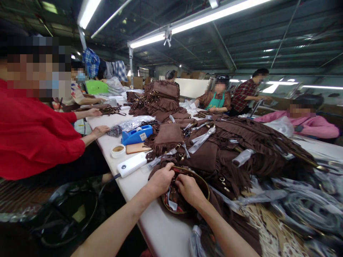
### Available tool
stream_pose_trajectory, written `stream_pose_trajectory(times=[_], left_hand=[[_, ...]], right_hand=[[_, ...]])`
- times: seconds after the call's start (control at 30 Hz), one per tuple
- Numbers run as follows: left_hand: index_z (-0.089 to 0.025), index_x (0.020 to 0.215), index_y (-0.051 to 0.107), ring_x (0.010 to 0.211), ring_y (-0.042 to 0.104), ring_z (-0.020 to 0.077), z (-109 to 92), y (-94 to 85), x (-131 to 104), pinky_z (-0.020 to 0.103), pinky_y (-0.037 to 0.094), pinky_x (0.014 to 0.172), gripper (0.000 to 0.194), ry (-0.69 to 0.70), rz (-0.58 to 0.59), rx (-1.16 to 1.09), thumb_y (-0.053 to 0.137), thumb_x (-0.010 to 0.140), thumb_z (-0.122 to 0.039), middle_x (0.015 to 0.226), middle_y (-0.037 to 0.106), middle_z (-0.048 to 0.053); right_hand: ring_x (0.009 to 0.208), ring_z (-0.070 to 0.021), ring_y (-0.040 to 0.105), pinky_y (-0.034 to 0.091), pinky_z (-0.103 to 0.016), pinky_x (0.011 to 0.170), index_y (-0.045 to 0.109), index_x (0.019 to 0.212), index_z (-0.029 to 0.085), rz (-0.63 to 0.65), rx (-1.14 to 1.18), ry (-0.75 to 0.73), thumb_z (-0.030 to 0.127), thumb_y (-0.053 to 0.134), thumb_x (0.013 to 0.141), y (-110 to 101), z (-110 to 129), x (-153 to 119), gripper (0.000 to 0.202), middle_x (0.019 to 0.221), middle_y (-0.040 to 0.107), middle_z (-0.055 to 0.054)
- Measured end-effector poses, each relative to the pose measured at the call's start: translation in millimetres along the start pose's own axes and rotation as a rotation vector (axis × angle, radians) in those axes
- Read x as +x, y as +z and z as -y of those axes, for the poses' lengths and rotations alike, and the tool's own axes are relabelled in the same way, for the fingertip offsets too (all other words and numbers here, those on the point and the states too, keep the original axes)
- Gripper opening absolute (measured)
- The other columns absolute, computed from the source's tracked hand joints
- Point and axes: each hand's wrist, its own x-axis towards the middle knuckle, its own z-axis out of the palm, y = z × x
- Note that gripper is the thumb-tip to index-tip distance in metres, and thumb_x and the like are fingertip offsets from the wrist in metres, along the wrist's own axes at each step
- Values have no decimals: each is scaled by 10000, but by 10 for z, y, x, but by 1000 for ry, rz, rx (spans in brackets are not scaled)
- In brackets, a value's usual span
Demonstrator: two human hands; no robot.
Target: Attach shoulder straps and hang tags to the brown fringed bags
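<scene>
A brown bag [158, 172] lies unzipped on the table in front of me, its zippered mouth gaping round and a patterned lining showing inside. My left hand [162, 179] is closed on the bag's upper left rim, fingers curled over the edge. Inside the mouth, my right hand [188, 188] is closed near the lining; whatever its fingertips pinch is hidden. A small white label [173, 205] hangs within the opening, below my hands. Brown fringed bags [202, 157] are heaped just beyond, several with plastic-wrapped parts.
To the left sit a blue tape dispenser [137, 135], a tape roll [118, 150] and a white power strip [132, 165]. Plastic-wrapped straps [308, 207] and pale cords [268, 228] cover the right side. A person in red [37, 132] works at the left edge; other people stand or sit across the table.
</scene>
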Motion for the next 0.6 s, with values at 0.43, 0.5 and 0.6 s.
stream_pose_trajectory(times=[0.43,0.5,0.6], left_hand=[[-137,853,610,921,664,224,-82,41,34,370,571,863,177,-95,-1,33,476,817,-27,1211,566,145],[-122,864,605,920,657,249,-95,55,49,404,570,851,179,-94,-8,26,474,799,-19,1161,573,170],[-127,838,595,937,652,254,-67,6,29,406,563,864,160,-49,-26,-33,504,762,-20,1180,571,175]], right_hand=[[761,-199,662,413,-256,699,686,779,169,-18,36,-24,74,529,846,60,-61,33,195,745,719,-55],[770,-208,659,417,-269,708,677,761,170,-38,53,-32,74,517,838,65,-65,29,202,764,719,-67],[791,-219,647,428,-293,737,661,782,178,-92,92,-55,126,491,857,1,-47,-20,193,789,709,-75]])
